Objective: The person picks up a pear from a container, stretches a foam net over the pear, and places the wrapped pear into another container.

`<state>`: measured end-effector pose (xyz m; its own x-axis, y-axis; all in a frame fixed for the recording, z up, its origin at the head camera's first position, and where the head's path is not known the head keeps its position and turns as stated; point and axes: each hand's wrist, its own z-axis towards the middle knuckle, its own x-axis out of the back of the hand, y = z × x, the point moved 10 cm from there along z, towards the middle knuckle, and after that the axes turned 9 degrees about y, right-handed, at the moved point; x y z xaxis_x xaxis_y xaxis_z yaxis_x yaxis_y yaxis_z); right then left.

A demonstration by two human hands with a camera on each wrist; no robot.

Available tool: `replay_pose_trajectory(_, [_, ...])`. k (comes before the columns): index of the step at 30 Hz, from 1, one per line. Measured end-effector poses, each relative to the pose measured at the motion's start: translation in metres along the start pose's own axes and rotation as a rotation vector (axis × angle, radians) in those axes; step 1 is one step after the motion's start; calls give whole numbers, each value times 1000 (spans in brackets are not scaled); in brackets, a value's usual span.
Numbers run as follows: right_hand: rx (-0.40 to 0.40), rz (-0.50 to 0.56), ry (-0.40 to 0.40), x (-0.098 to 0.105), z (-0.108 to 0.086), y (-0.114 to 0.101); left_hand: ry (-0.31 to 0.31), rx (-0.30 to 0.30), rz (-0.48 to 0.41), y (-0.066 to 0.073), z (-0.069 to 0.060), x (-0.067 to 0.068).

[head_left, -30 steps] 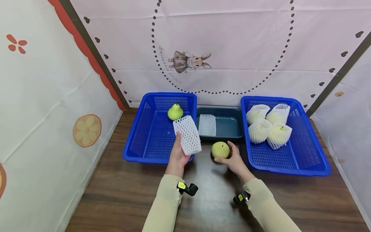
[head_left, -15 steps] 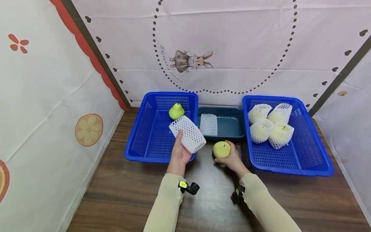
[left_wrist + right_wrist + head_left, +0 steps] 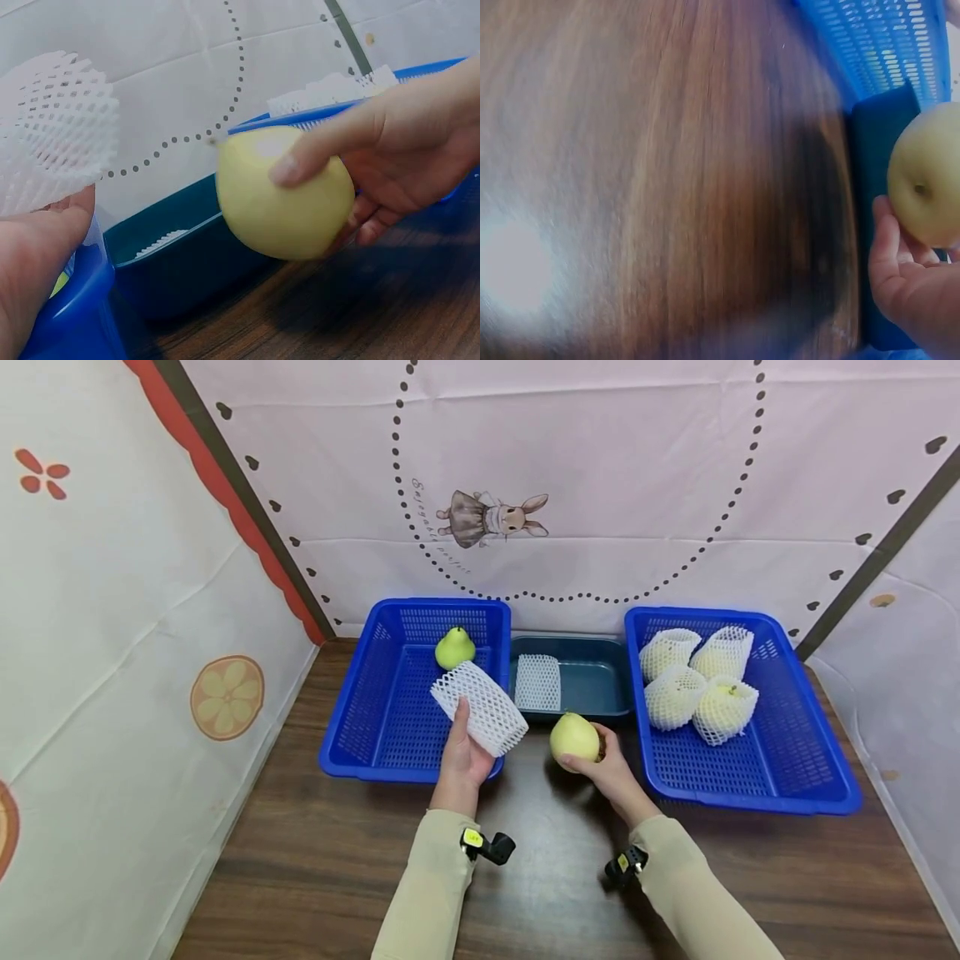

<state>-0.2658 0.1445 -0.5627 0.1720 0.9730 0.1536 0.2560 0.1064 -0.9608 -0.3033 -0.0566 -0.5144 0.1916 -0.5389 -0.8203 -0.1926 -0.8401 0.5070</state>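
In the head view my left hand [image 3: 465,762] holds a white foam net sleeve [image 3: 482,708] over the near right corner of the left blue basket [image 3: 352,727], the thumb lying across it. My right hand [image 3: 617,777] grips a yellow-green pear [image 3: 574,737] just in front of the dark green tray [image 3: 600,714]. The left wrist view shows the thumb on the near side of the pear [image 3: 281,199] and the other fingers partly hidden behind it. Fruit and sleeve are apart. From the right wrist, the pear's dimpled end [image 3: 922,180] faces the camera.
A green pear [image 3: 455,649] sits in the left basket. Another flat foam sleeve [image 3: 537,683] lies in the tray. The right blue basket [image 3: 795,760] holds several sleeved pears [image 3: 724,710]. Brown wooden table [image 3: 540,893] runs in front, with patterned cloth walls behind and at the sides.
The right hand has lifted the pear slightly and turned it so its stem end points away. The foam sleeve in the left hand has tilted, its top leaning left.
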Motion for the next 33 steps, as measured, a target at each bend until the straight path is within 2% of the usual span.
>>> replay_pose_trajectory(5, [-24, 86, -68, -9, -12, -10, -47, -76, -69, 8, 0, -4])
replay_pose_trajectory(10, [18, 174, -219, -27, -29, -30, -33, -156, -110, 14, -1, -2])
replay_pose_trajectory(13, [38, 180, -292, -38, -39, -40, -32, -186, -96, 15, -3, -1])
replay_pose_trajectory(18, [15, 168, -288, -47, -41, -43, -58, -204, -32, 13, -6, -4])
replay_pose_trajectory(23, [-14, 181, -261, -51, -39, -43, -70, -252, 98, 9, -8, -9])
replay_pose_trajectory(27, [-52, 220, -246, -52, -38, -41, -93, -301, 265, 8, -10, -17])
replay_pose_trajectory(30, [-79, 311, -258, -55, -38, -40, -120, -332, 418, 6, -13, -22])
replay_pose_trajectory(33, [-96, 462, -330, -61, -41, -45, -143, -353, 573, 4, -16, -27])
